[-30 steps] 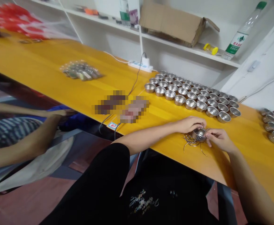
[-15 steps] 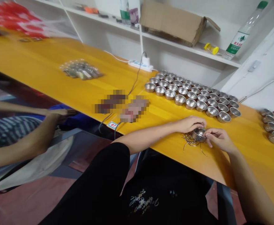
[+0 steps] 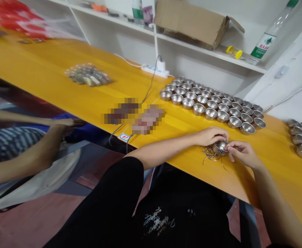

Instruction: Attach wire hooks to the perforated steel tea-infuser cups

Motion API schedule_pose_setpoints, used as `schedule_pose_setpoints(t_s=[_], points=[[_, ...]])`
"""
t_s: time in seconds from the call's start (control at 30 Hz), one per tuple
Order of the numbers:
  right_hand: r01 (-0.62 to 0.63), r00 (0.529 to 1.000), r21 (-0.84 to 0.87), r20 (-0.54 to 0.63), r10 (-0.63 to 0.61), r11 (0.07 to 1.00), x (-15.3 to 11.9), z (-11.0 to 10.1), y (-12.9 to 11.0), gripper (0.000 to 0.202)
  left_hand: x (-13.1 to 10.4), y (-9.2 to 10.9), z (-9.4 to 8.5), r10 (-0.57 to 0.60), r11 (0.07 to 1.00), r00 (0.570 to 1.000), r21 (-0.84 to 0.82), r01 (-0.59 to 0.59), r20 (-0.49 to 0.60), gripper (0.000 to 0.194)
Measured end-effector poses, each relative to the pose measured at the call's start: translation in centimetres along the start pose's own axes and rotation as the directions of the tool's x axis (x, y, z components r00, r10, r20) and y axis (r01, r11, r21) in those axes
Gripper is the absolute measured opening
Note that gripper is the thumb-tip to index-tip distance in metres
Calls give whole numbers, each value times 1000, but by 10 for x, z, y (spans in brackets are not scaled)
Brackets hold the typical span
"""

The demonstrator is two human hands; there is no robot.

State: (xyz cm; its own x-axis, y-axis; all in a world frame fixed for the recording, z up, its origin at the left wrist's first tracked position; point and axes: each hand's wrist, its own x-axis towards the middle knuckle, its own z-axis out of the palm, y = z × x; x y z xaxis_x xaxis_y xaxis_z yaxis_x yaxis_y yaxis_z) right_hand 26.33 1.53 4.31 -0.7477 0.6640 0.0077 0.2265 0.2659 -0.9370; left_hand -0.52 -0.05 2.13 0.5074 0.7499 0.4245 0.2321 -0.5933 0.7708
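Observation:
A small perforated metal cup is held tilted just above the table between my two hands. My left hand curls over its far left rim, fingers closed. With thumb and forefinger, my right hand pinches at the cup's right edge, where a thin wire seems to show; the exact contact is too small to make out. Loose curved metal wires lie in a little pile on the table under and left of the cup, partly hidden by it.
Rows of similar cups stand beyond my hands, and several more cups sit at the right. A power strip, a bagged bundle and two blurred-out items lie leftward. Another person's arms rest at the left.
The cup has tilted slightly between my hands, with its perforated side showing more. Both hands keep nearly the same place and grip.

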Motion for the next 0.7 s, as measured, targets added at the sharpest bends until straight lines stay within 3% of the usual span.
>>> schedule_pose_setpoints(t_s=[0.53,0.7], points=[[-100,993,-34,-74,97,994,-8,-6,-5,54,4,-8,11,-78,966,996,-250,66,-42,11],[-154,985,-26,-88,151,988,-10,-9,-3,50,4,-12,12,-71,968,997,-245,61,-32,16]])
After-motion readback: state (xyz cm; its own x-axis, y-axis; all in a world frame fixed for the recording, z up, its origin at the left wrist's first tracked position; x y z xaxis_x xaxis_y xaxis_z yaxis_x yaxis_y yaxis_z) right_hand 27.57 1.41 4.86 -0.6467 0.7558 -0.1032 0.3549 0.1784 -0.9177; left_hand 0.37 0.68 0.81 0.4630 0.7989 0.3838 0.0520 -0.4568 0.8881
